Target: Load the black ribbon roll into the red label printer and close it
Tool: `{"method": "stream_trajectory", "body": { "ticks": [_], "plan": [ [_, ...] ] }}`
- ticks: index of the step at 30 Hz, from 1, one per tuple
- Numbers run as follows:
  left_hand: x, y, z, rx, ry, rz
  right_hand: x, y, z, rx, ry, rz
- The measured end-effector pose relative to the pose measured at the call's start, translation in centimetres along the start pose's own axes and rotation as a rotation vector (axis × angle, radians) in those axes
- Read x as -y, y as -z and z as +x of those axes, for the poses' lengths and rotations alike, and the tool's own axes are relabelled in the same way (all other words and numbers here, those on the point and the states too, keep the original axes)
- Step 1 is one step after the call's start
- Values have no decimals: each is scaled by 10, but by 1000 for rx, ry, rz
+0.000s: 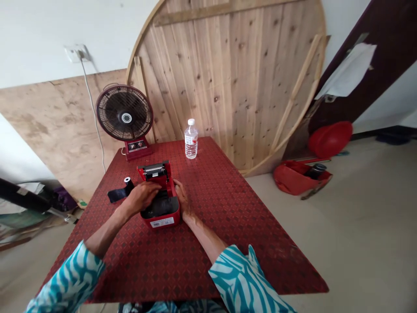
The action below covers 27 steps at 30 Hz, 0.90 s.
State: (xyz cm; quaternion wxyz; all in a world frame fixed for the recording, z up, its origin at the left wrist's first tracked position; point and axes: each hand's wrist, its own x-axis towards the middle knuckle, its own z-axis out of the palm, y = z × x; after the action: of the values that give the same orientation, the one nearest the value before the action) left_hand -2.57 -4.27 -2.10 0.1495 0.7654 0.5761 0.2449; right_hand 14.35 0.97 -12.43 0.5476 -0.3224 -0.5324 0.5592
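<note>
Teal-and-white patterned sleeves [67,278] lie closest, 1 at each side of the bottom edge, and 2 bare forearms slant out of them over the red patterned table [208,234], converging on 1 red device [160,208]. This device sits on the table, left of the middle of the view, its lid [159,173] raised at the far side and its dark interior exposed; a white label [162,222] is on the near wall.

From the left, the forearm angles forward and inward, and the left hand [145,195] bends over the device's left rim, back of the hand upward, fingers directed right into the opening below the lid. Its fingers look close together, but I cannot tell whether the tips pinch anything.

On the other side, the right hand [183,198] lies along the device's right wall, wrist nearer the camera, fingers extended forward against the red side; how firmly they press, I cannot tell.

Just left of the left hand is a dark roll [129,184] with a white core and a loose end. Farther back stand 1 fan [125,115] and 1 clear bottle [191,140].
</note>
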Motion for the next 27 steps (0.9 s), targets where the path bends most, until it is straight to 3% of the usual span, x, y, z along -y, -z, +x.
{"method": "stream_trajectory", "body": {
  "ticks": [6,10,14,17,21,24,27],
  "plan": [
    [2,-8,43,209,30,113,-3,-1,4,-2,33,13],
    [-5,-6,42,238,28,160,-3,-1,5,-5,34,23],
    [-18,4,26,195,7,182,-5,0,6,8,29,16],
    [-30,26,7,106,-46,144,-8,0,6,6,42,27],
    [-31,74,-11,-162,14,102,-7,1,6,21,23,36],
    [-10,103,-13,-302,194,25,-4,2,5,29,-1,31],
    [26,106,-3,-388,335,-110,-1,2,4,37,-13,21]
  ]
}}
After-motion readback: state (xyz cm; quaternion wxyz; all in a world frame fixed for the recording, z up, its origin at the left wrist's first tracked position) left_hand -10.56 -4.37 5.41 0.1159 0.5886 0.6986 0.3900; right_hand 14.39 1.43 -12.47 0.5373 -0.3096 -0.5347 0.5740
